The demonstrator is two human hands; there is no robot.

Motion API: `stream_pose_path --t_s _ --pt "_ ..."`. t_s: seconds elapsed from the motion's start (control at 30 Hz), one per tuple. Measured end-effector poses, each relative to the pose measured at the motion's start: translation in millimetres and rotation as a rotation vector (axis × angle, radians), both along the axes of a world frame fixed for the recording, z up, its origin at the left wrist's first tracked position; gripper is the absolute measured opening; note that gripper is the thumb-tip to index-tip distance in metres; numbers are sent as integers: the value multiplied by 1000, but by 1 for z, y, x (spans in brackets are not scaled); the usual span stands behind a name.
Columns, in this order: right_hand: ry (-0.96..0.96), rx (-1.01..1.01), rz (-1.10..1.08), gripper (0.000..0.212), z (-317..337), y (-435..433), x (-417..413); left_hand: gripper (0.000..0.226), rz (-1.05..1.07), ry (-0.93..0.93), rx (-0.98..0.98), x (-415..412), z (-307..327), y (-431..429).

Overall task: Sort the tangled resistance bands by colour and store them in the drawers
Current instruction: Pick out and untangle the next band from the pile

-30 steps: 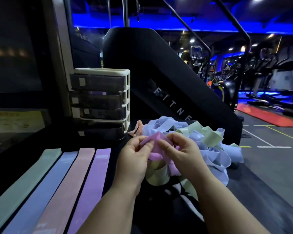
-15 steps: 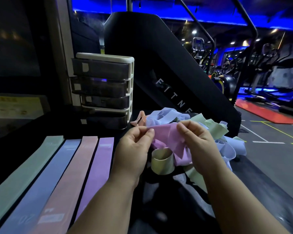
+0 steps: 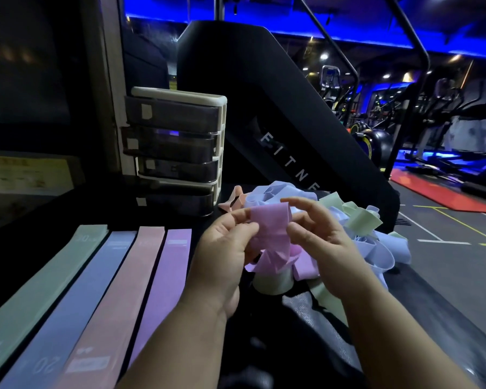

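Note:
Both hands hold a purple band (image 3: 270, 237) just above the tangled pile of blue, green and pink bands (image 3: 359, 228). My left hand (image 3: 225, 248) pinches the band's upper left edge. My right hand (image 3: 317, 237) grips its right side, thumb and fingers curled around it. The band's lower part hangs crumpled over a pale green loop (image 3: 272, 284). To the left, four bands lie flat side by side: green (image 3: 40, 282), blue (image 3: 76, 299), pink (image 3: 118, 290), purple (image 3: 166, 276). The white drawer unit (image 3: 177, 153) stands behind them, its dark drawers closed.
A black sloped gym machine (image 3: 264, 108) rises right behind the pile and the drawers. A dark panel and post (image 3: 107, 80) stand at the left. Gym floor with lines (image 3: 446, 248) and exercise machines lies to the right.
The purple band has been lifted and spread wider between my hands. My right hand moved up and right. The view has shifted closer to the drawers.

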State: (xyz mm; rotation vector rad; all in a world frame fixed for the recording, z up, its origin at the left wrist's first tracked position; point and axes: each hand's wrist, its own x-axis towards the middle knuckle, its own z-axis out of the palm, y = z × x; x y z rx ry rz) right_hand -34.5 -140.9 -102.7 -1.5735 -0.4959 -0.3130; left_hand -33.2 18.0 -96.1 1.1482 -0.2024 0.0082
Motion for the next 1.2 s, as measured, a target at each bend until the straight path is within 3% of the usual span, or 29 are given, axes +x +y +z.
stream_pose_path --t_s 0.07,0.27,0.43,0.53,0.7,0.8,1.03,1.2 --pt "1 8 -9 38 0 1 -1 26 -35 13 -14 0 0 0" --pt "51 -29 -92 40 4 7 -7 13 -20 14 40 2 -7 -3" --pt "57 -12 -227 5 3 9 -5 22 3 13 79 4 -9 -3" --pt "46 98 -325 13 4 9 -4 42 -31 -36 260 -1 -10 -4" --pt "43 147 -387 16 3 11 -3 56 44 -220 641 -3 -17 -10" --pt "46 160 -373 17 3 14 -4 48 90 -290 607 3 -22 -12" --pt "102 90 -403 30 5 5 -3 6 70 -245 405 -1 -14 -10" --pt "137 14 -306 43 9 -4 -4 8 -44 -164 404 -7 -9 -6"
